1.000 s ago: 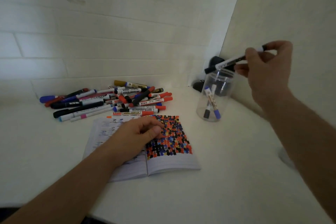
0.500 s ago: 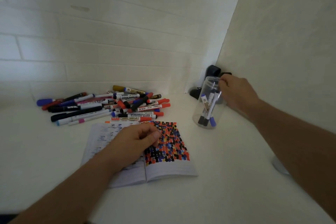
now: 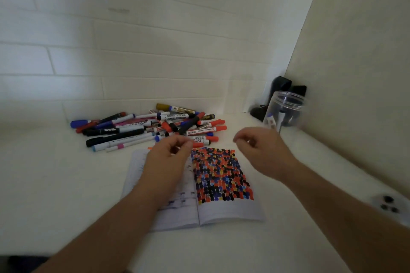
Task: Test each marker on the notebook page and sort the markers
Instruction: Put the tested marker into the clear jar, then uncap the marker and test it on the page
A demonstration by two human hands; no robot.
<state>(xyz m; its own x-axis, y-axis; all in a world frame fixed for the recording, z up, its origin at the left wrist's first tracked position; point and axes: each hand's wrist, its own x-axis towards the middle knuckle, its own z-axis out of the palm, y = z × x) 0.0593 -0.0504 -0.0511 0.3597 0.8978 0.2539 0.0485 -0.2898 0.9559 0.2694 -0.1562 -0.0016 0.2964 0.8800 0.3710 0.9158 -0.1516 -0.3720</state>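
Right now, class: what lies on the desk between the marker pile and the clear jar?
In the head view, nothing lies between the marker pile and the clear jar, only bare white desk. The right hand hovers nearer the camera.

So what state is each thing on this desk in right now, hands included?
notebook: lies open, right page mostly covered in coloured test marks.
jar: upright, no lid on it, a few markers inside.
marker pile: loose heap by the wall, caps on as far as I can tell.
left hand: over the notebook's top edge, fingers loosely curled, seems to hold nothing.
right hand: in the air beside the jar, loosely curled, empty.
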